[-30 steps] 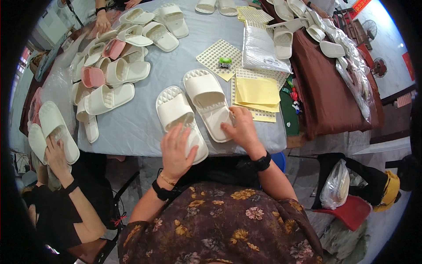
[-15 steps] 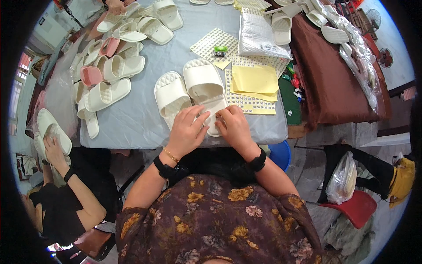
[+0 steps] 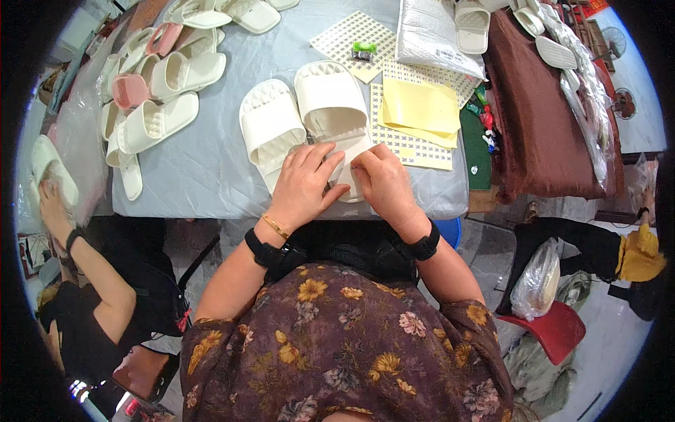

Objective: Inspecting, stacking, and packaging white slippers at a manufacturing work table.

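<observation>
Both hands (image 3: 304, 184) (image 3: 383, 184) slid onto right slipper's (image 3: 332, 105) heel

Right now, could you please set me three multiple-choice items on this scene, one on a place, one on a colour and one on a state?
1. Where do the yellow sheets lie?
A. To the right of the two white slippers nearest the person
B. On the red chair
C. Under the pile of slippers at the left

2. What colour is the slipper that stands out in the left pile?
A. Green
B. Pink
C. Black

3. How are the person's hands placed?
A. Both raised off the table
B. Both on the near end of the right white slipper
C. One hand on the yellow sheets

Answers: 1 A, the sheets sit beside that pair on the grey table. 2 B, it is pink among white ones. 3 B, the left hand and right hand meet on its end.
</observation>
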The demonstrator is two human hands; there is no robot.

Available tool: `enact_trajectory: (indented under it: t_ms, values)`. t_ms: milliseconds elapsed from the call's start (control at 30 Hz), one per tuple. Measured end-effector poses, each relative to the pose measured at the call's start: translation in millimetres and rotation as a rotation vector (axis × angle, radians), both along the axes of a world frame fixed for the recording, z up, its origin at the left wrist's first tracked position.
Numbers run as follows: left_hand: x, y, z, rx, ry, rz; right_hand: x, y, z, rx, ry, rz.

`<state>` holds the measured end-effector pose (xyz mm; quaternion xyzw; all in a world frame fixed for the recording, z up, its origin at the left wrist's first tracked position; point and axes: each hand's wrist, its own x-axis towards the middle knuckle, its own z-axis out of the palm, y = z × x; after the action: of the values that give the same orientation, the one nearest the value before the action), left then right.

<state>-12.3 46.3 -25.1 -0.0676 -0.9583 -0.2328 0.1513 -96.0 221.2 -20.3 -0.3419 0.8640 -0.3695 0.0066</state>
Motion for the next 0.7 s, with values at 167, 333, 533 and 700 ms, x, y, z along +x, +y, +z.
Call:
enact_trajectory:
  t_ms: [167, 333, 533, 700]
  values:
    - [0, -1, -2, 0.031, 0.018, -0.003, -5, -2, 6, 0.037, -0.036, -0.002]
    - [0, -1, 0, 0.047, 0.002, 0.001, -8, -4, 11, 0.132, 0.029, 0.033]
    - [0, -3, -2, 0.056, 0.013, 0.003, -15, -9, 16, 0.236, 0.136, 0.116]
    - [1, -3, -3, 0.091, -0.019, 0.010, -17, -9, 15, 0.236, 0.167, 0.156]
